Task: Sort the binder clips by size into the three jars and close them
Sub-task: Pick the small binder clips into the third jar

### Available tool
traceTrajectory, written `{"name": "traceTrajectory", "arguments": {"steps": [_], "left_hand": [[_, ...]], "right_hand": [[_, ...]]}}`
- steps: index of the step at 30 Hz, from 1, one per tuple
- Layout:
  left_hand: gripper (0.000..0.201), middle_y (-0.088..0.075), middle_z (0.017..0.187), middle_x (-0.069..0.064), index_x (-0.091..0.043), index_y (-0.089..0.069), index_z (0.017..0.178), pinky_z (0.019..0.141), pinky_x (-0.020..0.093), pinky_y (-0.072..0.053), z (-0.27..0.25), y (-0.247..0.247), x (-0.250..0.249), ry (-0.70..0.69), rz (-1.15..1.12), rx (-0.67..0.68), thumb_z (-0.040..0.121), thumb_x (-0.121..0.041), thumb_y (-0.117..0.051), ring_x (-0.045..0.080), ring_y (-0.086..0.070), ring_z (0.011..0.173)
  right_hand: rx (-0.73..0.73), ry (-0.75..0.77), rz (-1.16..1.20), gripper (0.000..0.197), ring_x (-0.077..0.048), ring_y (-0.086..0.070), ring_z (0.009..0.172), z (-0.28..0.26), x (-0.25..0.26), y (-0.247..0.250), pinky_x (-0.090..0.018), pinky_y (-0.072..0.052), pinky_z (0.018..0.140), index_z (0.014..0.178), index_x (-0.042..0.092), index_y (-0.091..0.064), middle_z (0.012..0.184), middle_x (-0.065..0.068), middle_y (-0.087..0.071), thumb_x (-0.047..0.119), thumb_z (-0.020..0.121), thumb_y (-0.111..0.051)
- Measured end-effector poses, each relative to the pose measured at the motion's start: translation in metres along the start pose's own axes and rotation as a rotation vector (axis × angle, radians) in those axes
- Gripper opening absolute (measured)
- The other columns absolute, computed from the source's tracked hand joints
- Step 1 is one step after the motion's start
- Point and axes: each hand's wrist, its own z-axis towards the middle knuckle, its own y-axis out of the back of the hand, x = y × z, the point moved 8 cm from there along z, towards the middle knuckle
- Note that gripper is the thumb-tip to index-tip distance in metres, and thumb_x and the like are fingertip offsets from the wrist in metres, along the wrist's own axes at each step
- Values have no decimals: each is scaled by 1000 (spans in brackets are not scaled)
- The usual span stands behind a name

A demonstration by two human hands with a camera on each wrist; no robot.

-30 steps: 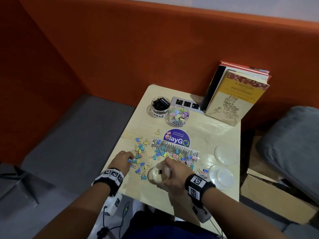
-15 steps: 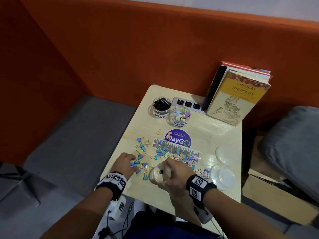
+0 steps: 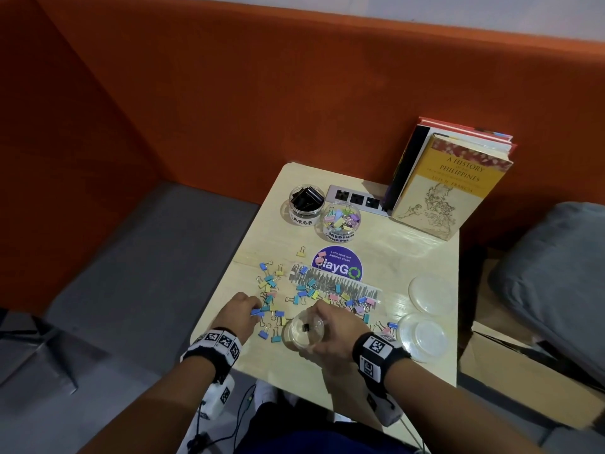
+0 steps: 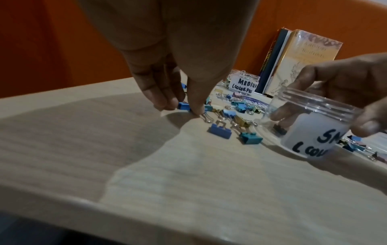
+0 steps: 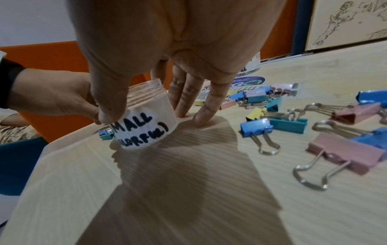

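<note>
Clips (image 3: 296,298) of many colours lie strewn over the worktop (image 3: 393,247), just beyond the small jar (image 3: 302,332), which stands near the near edge with one dark clip in it. The right hand (image 3: 334,332) is wrapped round that jar; the left hand (image 3: 240,311) is down just left of it, at the scatter's edge. Well beyond the small jar stand the large jar (image 3: 306,206) of black clips and the medium jar (image 3: 340,221) of coloured ones, both open; two lids (image 3: 429,317) lie to its right, books (image 3: 448,185) far beyond. From the left wrist, the left fingers (image 4: 165,97) and thumb pinch a blue clip (image 4: 184,105) on the worktop, left of the small jar. From the right wrist, thumb and fingers (image 5: 183,101) clasp the jar labelled "SMALL", their tips touching the worktop, with more clips to its right.
</note>
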Motion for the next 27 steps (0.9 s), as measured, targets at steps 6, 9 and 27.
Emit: {"name": "traceTrajectory", "arguments": {"steps": [6, 9, 27], "left_hand": [[19, -50, 121, 5, -16, -62, 114, 89, 26, -46, -2, -2, 3, 0, 18, 21, 95, -20, -64, 21, -59, 101], [26, -50, 121, 8, -17, -58, 124, 88, 27, -46, -5, -8, 1, -53, 71, 75, 98, -14, -57, 24, -59, 101], [25, -53, 112, 6, -18, -59, 120, 85, 31, -48, -15, -6, 13, -54, 67, 116, 97, -10, -56, 25, -58, 98]], "right_hand": [[11, 1, -9, 66, -16, -58, 101, 0, 0, 0, -33, -52, 84, 113, 40, -43, 119, 11, -62, 55, 60, -80], [1, 10, -29, 69, -17, -58, 103, 1, 0, 0, -30, -50, 83, 119, 36, -44, 120, 9, -61, 52, 64, -82], [2, 16, -34, 71, -18, -59, 105, 3, -2, -2, -32, -51, 85, 120, 35, -44, 123, 8, -61, 52, 63, -82]]}}
